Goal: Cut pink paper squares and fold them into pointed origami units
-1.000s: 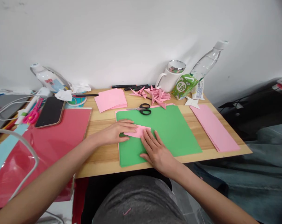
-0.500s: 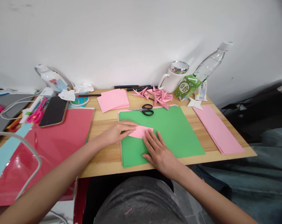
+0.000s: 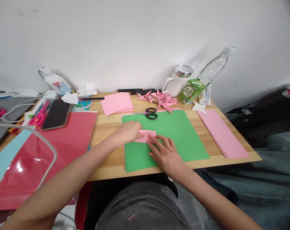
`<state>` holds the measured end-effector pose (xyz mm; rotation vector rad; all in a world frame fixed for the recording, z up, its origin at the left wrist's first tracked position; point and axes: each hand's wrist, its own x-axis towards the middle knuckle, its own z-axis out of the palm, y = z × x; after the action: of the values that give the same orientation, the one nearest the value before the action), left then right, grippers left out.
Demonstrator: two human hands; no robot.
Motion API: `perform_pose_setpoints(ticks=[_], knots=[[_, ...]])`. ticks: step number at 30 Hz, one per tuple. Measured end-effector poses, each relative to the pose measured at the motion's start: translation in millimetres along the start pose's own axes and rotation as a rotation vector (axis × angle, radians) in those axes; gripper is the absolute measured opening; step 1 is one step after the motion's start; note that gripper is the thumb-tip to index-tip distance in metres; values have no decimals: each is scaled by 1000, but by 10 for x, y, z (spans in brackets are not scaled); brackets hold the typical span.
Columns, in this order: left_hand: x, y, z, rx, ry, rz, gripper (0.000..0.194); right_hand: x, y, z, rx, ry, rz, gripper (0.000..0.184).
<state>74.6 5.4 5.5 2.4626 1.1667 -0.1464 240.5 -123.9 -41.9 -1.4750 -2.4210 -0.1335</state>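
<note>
A small strip of folded pink paper (image 3: 146, 135) lies on the stack of green paper (image 3: 183, 140). At its left end my left hand (image 3: 129, 131) is closed on the paper, thumb on the near side and fingers curled over the far edge. My right hand (image 3: 166, 155) has its bent fingertips on the right part of the strip, holding it against the green sheet; its thumb sits apart from the strip, over the green paper. Black-handled scissors (image 3: 151, 113) rest just beyond, on the green stack's far edge.
Folded pink paper stars (image 3: 166, 100) lie behind the stack, near a white mug (image 3: 177, 83), a green carton (image 3: 191, 91) and a tilted bottle (image 3: 213, 68). Pink squares (image 3: 117, 103) sit at the back, pink strips (image 3: 224, 134) rightward. A phone (image 3: 56, 115) and red folder (image 3: 63, 140) are leftward.
My left hand has curled further over the strip's left end, its thumb now on the paper. The right fingers have bent more on the strip; more of its upper right shows.
</note>
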Motion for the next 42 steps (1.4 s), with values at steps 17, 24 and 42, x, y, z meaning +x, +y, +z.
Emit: perform_pose_setpoints(ticks=[17,24,42], knots=[[-236,-43,255,140,92,576,45,1,-37,24,80,-5,29,39],[-146,-14,236,126,113,542,37,4,-38,14,89,-7,28,38],[-291,-483,211,-132,316,539,25,219,-25,0,-76,24,-28,22]])
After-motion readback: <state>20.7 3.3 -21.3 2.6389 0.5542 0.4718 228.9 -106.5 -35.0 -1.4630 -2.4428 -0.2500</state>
